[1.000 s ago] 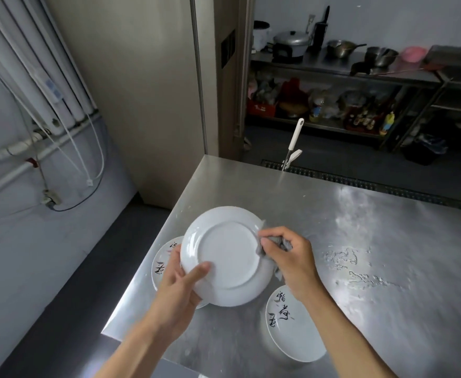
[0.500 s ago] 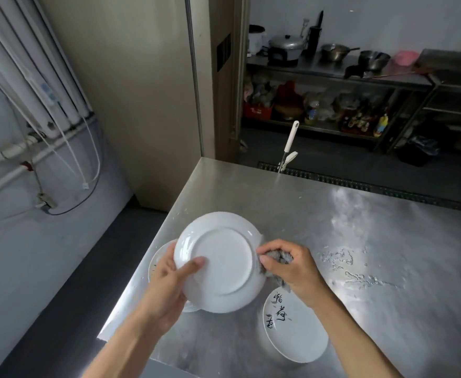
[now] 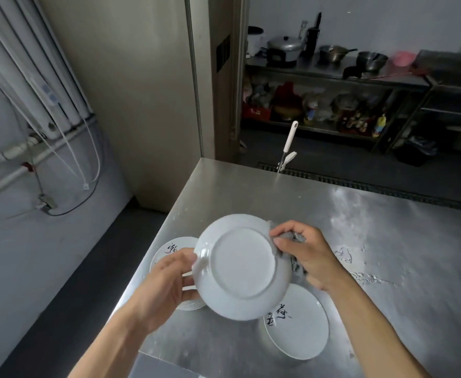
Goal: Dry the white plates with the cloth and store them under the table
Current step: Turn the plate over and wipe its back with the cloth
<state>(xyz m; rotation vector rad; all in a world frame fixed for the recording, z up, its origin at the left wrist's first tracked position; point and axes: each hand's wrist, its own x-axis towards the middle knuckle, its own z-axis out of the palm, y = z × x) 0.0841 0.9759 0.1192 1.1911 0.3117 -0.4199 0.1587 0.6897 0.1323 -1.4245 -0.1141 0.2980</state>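
A white plate (image 3: 241, 264) is held above the steel table (image 3: 278, 203), its underside facing me. My left hand (image 3: 166, 285) grips its left rim. Pressed against the plate's right rim is a grey cloth (image 3: 292, 237), bunched in my right hand (image 3: 303, 252). Beneath the left hand lies a stack of white plates (image 3: 173, 248) with black writing on top. Another white plate (image 3: 300, 328) with writing rests on the table near the front edge, partly covered by the held plate.
Water streaks (image 3: 360, 266) mark the table to the right. A white-handled tool (image 3: 288, 144) stands behind the table's far edge. Steel shelves (image 3: 333, 75) with pots and bottles line the back wall. The table's left edge drops to a dark floor (image 3: 60, 309).
The plate has turned in my hands; my left hand shifted from its lower rim to its left rim. My right hand with the cloth moved up along the right rim.
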